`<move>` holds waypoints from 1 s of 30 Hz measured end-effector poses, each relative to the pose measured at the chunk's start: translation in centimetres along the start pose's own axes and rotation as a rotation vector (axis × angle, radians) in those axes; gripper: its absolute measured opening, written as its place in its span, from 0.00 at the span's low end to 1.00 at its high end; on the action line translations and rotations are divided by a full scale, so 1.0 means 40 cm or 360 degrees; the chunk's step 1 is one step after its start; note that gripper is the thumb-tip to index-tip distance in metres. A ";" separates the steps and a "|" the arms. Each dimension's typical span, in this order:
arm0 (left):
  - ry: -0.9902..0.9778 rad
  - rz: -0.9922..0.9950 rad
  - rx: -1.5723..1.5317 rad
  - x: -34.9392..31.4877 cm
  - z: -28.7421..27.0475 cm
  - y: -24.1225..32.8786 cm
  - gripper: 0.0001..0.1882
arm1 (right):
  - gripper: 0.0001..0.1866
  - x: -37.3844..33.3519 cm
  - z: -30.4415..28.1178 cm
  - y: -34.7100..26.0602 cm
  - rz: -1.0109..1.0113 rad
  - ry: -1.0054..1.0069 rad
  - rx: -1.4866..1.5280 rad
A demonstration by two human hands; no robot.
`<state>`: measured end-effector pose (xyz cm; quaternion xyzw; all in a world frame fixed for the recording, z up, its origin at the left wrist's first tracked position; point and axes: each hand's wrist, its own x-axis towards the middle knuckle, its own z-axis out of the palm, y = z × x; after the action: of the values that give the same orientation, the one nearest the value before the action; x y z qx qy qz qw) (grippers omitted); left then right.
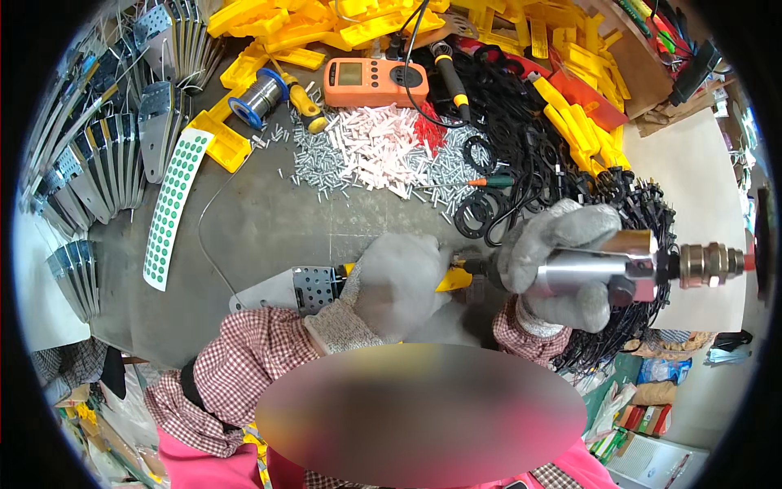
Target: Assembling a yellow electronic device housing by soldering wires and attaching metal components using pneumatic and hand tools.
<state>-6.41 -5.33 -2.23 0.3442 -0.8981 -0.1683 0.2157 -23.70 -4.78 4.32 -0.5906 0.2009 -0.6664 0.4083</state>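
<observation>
My left hand [397,285], in a grey knit glove, is closed around the yellow plastic handle [454,279] of a flat metal-bladed tool. Its silver blade [281,292], with a panel of round holes, sticks out to the left above the worktop. My right hand [554,269], gloved too, wraps round a silver cylindrical air screwdriver [582,272] held level. A brass-coloured hose fitting [707,265] is at its right end. The driver's dark front end points left at the yellow handle; whether its bit touches is hard to see.
Beyond my hands lie heaps of screws [322,163], pale pink sleeves [379,147] and black cables [521,122]. An orange meter [375,81], solder spool [259,99] and green-dot sticker sheet [175,208] are on the worktop [269,220]. Yellow handle parts [285,28] pile up at the back; blades [106,163] stand left.
</observation>
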 end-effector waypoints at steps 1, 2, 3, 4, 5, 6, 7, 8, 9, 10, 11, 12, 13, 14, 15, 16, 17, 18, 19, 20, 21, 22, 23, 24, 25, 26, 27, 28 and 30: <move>0.0044 0.0013 -0.0004 -0.002 0.002 -0.001 0.19 | 0.26 0.002 -0.001 0.001 -0.0012 0.0002 0.0082; 0.0041 0.0007 -0.0003 -0.003 0.003 -0.003 0.19 | 0.27 0.034 -0.014 -0.011 0.0042 -0.0252 0.0135; 0.0015 0.0005 0.0007 0.000 0.003 -0.002 0.20 | 0.27 0.026 -0.012 -0.010 0.0040 -0.0164 0.0136; -0.0012 0.0003 0.0016 0.001 0.002 -0.001 0.21 | 0.26 0.018 -0.010 -0.008 0.0038 -0.0077 0.0137; -0.0015 0.0004 0.0011 0.002 0.000 0.000 0.21 | 0.26 0.021 -0.013 -0.007 0.0041 -0.0074 0.0135; -0.0020 -0.0019 -0.0015 0.001 -0.001 -0.001 0.21 | 0.26 0.026 -0.019 -0.003 0.0029 -0.0141 0.0139; -0.0025 -0.0042 -0.0041 0.001 -0.001 -0.001 0.21 | 0.26 0.028 -0.024 -0.001 0.0018 -0.0208 0.0143; -0.0028 -0.0044 -0.0045 0.001 0.000 -0.001 0.21 | 0.26 0.027 -0.027 -0.001 0.0022 -0.0205 0.0142; -0.0052 -0.0062 -0.0051 0.002 0.000 -0.001 0.21 | 0.26 0.026 -0.027 -0.002 0.0021 -0.0198 0.0146; -0.0076 -0.0081 -0.0056 0.002 0.001 0.000 0.21 | 0.26 0.024 -0.028 -0.004 0.0021 -0.0191 0.0151; -0.0080 -0.0083 -0.0057 0.002 0.000 0.000 0.21 | 0.26 0.009 -0.040 0.000 -0.0004 -0.0116 0.0210; -0.0087 -0.0067 -0.0052 0.003 0.000 0.000 0.20 | 0.26 0.011 -0.037 -0.004 -0.0002 -0.0109 0.0209; -0.0093 -0.0052 -0.0047 0.004 0.001 0.000 0.20 | 0.26 0.016 -0.031 -0.011 0.0025 -0.0112 0.0147; -0.0099 -0.0052 -0.0049 0.005 0.001 0.002 0.20 | 0.27 0.017 -0.028 -0.014 0.0053 -0.0115 0.0085; -0.0106 -0.0065 -0.0039 0.006 -0.001 0.005 0.20 | 0.27 0.011 -0.023 -0.014 0.0052 -0.0110 0.0082; -0.0112 -0.0079 -0.0030 0.007 -0.002 0.008 0.19 | 0.26 0.001 -0.016 -0.012 0.0043 0.0006 0.0064; -0.0114 -0.0073 -0.0033 0.007 -0.002 0.010 0.19 | 0.25 -0.004 -0.013 -0.014 0.0034 0.0122 0.0046; -0.0063 -0.0060 -0.0042 0.005 -0.002 0.009 0.20 | 0.25 0.000 -0.019 -0.017 0.0034 0.0122 0.0047; -0.0011 -0.0046 -0.0051 0.002 -0.001 0.009 0.20 | 0.24 0.011 -0.030 -0.025 0.0099 -0.0057 -0.0037; -0.0009 -0.0046 -0.0052 0.000 -0.001 0.008 0.20 | 0.22 0.022 -0.037 -0.026 0.0163 -0.0238 -0.0122; 0.0032 -0.0076 -0.0138 -0.004 0.001 0.007 0.20 | 0.21 0.019 -0.021 0.004 -0.0050 -0.0266 0.0081; 0.0082 -0.0130 -0.0215 -0.011 0.004 0.003 0.20 | 0.22 0.036 -0.008 0.017 -0.0094 -0.0423 0.0096; 0.0094 -0.0152 -0.0212 -0.017 0.014 -0.005 0.20 | 0.21 0.026 0.028 0.027 0.0175 -0.0050 0.0097; 0.0207 -0.0084 -0.0200 -0.025 0.031 -0.006 0.19 | 0.19 0.009 0.063 0.016 0.0455 0.0339 0.0064; 0.0343 -0.0037 -0.0149 -0.020 0.027 -0.020 0.18 | 0.19 0.023 0.077 0.012 0.0462 0.0302 0.0078; 0.0371 -0.0066 -0.0136 -0.010 0.026 -0.032 0.18 | 0.18 0.045 0.088 0.000 0.0328 -0.0111 0.0305; 0.0136 -0.0099 -0.0060 0.005 0.017 -0.024 0.18 | 0.18 0.059 0.105 -0.031 0.0197 -0.0499 0.0517; -0.0104 -0.0116 0.0012 0.015 0.003 -0.010 0.18 | 0.17 0.066 0.122 -0.062 0.0059 -0.0877 0.0720; -0.0040 -0.0081 -0.0004 0.016 -0.019 0.008 0.18 | 0.14 0.031 0.174 -0.115 0.0100 -0.1179 0.0638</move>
<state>-6.65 -5.66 -1.26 0.3645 -0.8915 -0.1793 0.2006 -18.47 -1.58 10.10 -0.6928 -0.0752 -0.4221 0.5799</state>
